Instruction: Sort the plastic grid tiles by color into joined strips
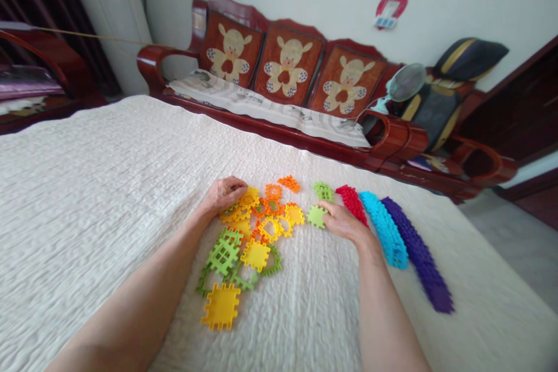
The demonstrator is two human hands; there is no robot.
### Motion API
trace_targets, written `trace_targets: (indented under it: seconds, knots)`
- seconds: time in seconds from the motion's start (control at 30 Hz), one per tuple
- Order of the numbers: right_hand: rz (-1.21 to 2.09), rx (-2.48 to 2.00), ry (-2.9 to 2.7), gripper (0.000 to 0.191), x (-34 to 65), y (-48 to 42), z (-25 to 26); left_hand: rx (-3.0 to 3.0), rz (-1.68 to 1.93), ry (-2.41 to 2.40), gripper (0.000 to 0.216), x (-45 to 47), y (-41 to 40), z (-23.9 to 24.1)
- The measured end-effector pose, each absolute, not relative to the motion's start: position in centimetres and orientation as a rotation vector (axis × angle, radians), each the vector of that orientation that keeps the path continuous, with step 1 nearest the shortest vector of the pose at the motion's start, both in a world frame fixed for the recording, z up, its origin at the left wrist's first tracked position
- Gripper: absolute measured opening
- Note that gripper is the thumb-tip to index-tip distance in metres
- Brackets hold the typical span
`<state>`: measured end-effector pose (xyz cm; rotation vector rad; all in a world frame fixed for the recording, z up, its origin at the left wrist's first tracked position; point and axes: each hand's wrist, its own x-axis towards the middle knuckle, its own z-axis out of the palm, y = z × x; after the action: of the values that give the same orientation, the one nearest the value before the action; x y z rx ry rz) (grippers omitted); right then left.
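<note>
My right hand (342, 221) pinches a light green square interlocking tile (317, 216) near the bed's far side. Just beyond it lies another green tile (323, 190) with a window pattern. My left hand (226, 193) has its fingers curled at a yellow tile (250, 197) on the left edge of a loose pile; whether it grips that tile I cannot tell. The pile mixes yellow tiles (255, 254), orange tiles (273, 206) and green tiles (224, 250), some with cut-out frames. One solid yellow tile (221, 307) lies nearest me.
Right of my right hand run overlapping rows of red tiles (352, 204), light blue tiles (383, 229) and purple tiles (417, 256). All rest on a quilted cream cover (108, 186). Beyond stands a wooden sofa (261, 119) with bear cushions, and a small fan (406, 82).
</note>
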<state>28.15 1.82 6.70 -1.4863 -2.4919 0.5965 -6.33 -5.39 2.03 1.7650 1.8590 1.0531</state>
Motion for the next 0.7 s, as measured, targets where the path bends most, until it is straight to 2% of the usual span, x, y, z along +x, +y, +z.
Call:
trace_targets:
  seconds: [0.13,0.27,0.5,0.7]
  knots:
    - [0.605,-1.532,-2.502,0.042,29.3,2.4,5.3,1.761,1.047,1.864,0.035,-6.4,-5.3,1.8]
    - [0.511,-1.513,-2.53,0.056,28.6,1.4,5.5,1.753,1.063,1.876,0.035,-6.3,-5.2,1.7]
    - [0.489,-1.612,-2.572,0.044,27.4,0.5,6.4,1.781,1.057,1.856,0.038,-6.5,-5.0,1.5]
    - [0.172,-1.52,-2.375,0.057,28.1,1.9,6.3,1.781,1.056,1.842,0.037,-6.7,-5.0,1.2]
